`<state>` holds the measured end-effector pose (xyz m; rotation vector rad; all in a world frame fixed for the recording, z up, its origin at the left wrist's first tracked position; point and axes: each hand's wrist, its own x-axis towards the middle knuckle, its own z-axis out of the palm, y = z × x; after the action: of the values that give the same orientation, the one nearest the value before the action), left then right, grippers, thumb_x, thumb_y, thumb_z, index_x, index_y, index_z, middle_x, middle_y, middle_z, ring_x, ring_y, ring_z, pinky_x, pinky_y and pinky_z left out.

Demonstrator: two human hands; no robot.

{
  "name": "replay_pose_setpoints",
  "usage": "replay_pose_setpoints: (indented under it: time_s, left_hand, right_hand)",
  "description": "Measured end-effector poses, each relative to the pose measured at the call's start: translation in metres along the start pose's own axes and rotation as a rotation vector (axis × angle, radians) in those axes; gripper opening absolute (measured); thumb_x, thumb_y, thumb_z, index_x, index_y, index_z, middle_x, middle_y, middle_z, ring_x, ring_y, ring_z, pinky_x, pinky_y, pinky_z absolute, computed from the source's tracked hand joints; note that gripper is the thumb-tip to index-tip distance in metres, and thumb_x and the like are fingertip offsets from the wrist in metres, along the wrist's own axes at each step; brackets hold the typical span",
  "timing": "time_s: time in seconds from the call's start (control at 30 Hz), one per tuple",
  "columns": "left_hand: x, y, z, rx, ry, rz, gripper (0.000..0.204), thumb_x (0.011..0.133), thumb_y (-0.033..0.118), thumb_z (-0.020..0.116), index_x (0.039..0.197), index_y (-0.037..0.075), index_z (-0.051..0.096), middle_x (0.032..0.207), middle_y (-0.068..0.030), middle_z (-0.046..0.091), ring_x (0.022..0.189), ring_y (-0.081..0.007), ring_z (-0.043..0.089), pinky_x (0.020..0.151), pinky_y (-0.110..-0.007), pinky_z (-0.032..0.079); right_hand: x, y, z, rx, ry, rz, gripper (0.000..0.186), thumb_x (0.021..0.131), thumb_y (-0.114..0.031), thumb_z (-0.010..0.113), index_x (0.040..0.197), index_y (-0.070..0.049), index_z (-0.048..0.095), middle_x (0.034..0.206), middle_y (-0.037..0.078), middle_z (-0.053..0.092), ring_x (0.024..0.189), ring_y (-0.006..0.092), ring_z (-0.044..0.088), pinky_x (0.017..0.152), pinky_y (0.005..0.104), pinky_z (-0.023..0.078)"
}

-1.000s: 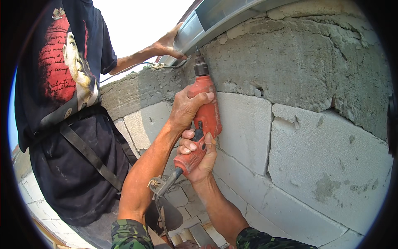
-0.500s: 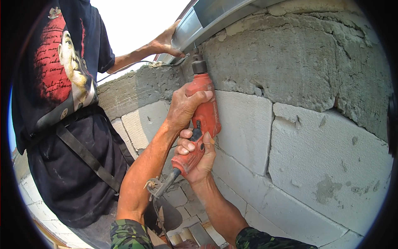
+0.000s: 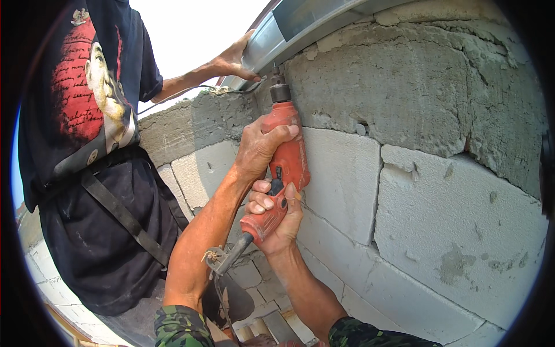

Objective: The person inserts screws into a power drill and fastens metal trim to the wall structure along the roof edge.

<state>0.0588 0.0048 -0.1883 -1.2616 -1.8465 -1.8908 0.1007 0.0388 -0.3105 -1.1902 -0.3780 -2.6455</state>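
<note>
A red electric drill (image 3: 287, 159) points upward in both my hands, its dark chuck (image 3: 280, 89) at the top. My left hand (image 3: 258, 144) wraps round the drill's body just below the chuck. Lower down, my right hand (image 3: 280, 222) grips the handle, fingers curled by the black trigger. The bit's tip reaches the lower edge of a silvery metal channel (image 3: 263, 43); whether it has gone into the metal I cannot tell. A co-worker's hand (image 3: 236, 58) holds the channel left of the bit.
A wall of pale blocks (image 3: 457, 214) with a rough grey cement band (image 3: 376, 81) rises close on the right. The co-worker, in a dark shirt (image 3: 75, 87), stands at the left. The drill's cord (image 3: 222, 303) hangs beside my left forearm.
The view has shifted very slightly. Both hands keep their hold on the drill, and the co-worker's hand stays on the channel.
</note>
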Motion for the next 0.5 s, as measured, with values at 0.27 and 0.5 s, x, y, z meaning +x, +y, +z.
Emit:
replay_pose_setpoints:
  time_s: [0.27,0.5]
  left_hand:
    - [0.0015,-0.0033,-0.0025,-0.012,-0.007,0.003,0.047,0.076,0.031,0.072,0.106,-0.003,0.059,0.093,-0.0094,0.063,0.081,-0.0159,0.060,0.073,-0.029,0.050]
    - [0.0017,-0.0051,-0.0016,-0.033,0.000,-0.004,0.047,0.076,0.031,0.072,0.105,-0.003,0.059,0.092,-0.0091,0.063,0.082,-0.0158,0.059,0.074,-0.029,0.049]
  right_hand:
    - [0.0014,0.0005,-0.0012,0.035,-0.043,0.024,0.042,0.092,-0.038,0.061,0.103,0.000,0.051,0.094,0.006,0.049,0.075,0.0153,0.052,0.071,0.0309,0.047]
    - [-0.0005,-0.0011,0.0004,0.021,0.004,0.034,0.042,0.092,-0.038,0.062,0.106,0.000,0.051,0.096,0.006,0.051,0.077,0.0154,0.052,0.072,0.0312,0.047]
